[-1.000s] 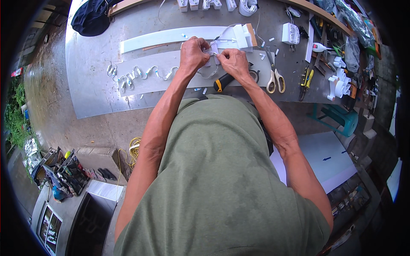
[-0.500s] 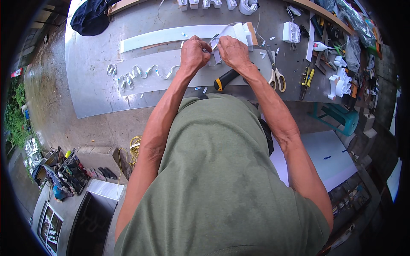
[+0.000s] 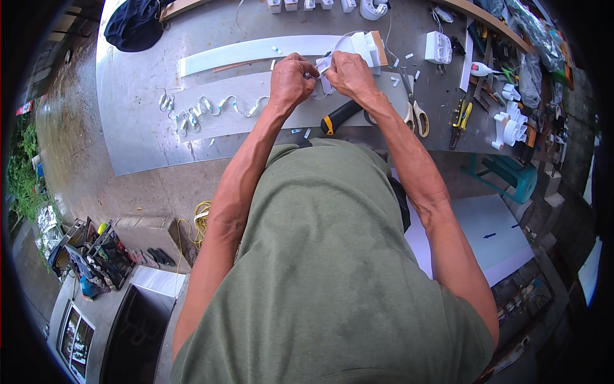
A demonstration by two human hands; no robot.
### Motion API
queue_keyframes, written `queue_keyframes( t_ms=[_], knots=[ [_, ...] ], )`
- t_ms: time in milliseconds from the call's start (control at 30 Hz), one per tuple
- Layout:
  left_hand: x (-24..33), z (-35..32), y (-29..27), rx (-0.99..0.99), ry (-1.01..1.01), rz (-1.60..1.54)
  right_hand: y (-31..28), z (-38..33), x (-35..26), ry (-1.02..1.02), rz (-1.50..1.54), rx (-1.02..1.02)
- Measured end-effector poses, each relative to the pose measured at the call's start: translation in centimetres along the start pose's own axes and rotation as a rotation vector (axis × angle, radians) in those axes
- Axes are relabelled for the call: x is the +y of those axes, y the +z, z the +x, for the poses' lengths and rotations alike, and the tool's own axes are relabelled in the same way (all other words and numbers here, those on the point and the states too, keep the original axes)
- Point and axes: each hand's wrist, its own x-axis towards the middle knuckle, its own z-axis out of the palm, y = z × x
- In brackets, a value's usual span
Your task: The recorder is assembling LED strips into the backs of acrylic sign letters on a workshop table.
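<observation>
My left hand [image 3: 293,82] and my right hand [image 3: 350,75] meet over the workbench, both with fingers pinched closed. A thin white wire seems to run between the fingertips; its ends are hidden by the fingers. Just beneath lies a small pale lilac-white piece [image 3: 325,85]. From beside my left hand, a string of small white LED modules [image 3: 208,105] on wire trails left in loops. To the right of the hands stand white stepped blocks [image 3: 363,48]. Close below my right hand rests a black-and-yellow handled tool [image 3: 340,118].
A long white strip [image 3: 249,52] lies beyond the hands on the metal table [image 3: 137,137]. Scissors [image 3: 417,118], yellow-handled pliers [image 3: 462,118] and a white boxy piece [image 3: 438,48] are to the right. White letter shapes [image 3: 373,8] line the far edge; a dark cap [image 3: 133,25] sits far left.
My right hand has shifted very slightly to the right, and the wire by its fingertips has changed its bend. My left hand stays nearly in place, still pinching.
</observation>
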Motion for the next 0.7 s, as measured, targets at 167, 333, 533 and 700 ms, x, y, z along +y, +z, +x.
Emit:
queue_keyframes(
  t_ms=[167, 333, 533, 700],
  knots=[
    [-0.3, 0.4, -0.4, -0.045, -0.040, -0.044, -0.3, 0.3, -0.1, 0.035, 0.072, 0.004],
    [-0.5, 0.5, -0.9, -0.093, -0.041, -0.050, -0.2, 0.3, 0.2, 0.019, 0.091, 0.027],
    [-0.7, 0.3, -0.9, -0.078, -0.015, -0.105, -1.0, 0.5, 0.0, 0.064, 0.153, -0.084],
    [-0.4, 0.3, -0.8, -0.063, 0.057, -0.065, -0.9, 1.0, 0.3, 0.006, 0.072, -0.077]
  ],
)
